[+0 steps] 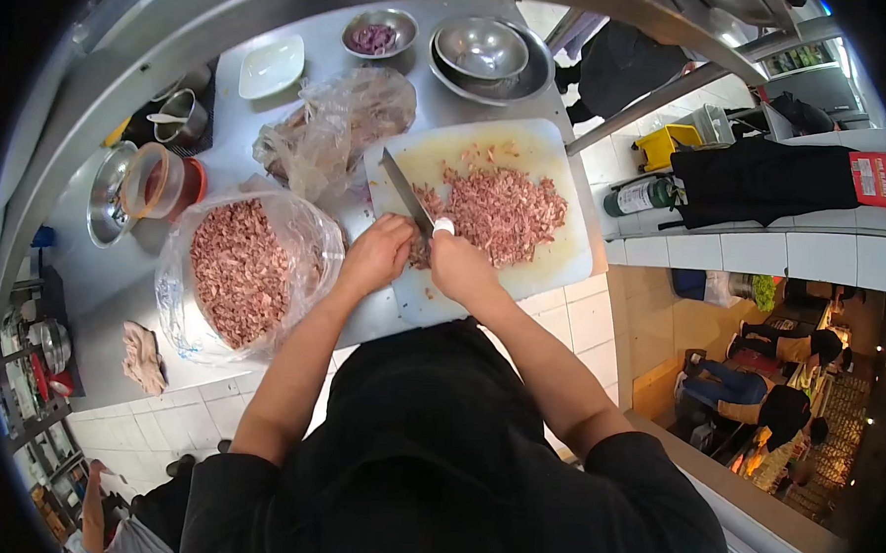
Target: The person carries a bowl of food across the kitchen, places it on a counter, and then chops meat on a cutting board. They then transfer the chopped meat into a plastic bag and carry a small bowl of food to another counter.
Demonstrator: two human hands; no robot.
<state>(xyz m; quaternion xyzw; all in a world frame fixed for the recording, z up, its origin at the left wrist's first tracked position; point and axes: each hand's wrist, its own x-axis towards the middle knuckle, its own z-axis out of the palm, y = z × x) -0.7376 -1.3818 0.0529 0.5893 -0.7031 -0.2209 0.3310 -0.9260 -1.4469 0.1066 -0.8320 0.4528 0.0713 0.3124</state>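
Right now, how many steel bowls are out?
3. A small steel bowl holds purple onion; beside it, an inner bowl nested in an outer bowl. More may be hidden.

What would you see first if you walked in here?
A big pile of chopped pinkish meat covers the white cutting board in the middle. A knife sits just above the left hand and right hand. To the left of the board, a clear plastic bag bulges with more chopped meat.

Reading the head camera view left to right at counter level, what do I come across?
Metal pot → orange tub → bag of chopped meat → left hand → right hand gripping the knife → green bottle.
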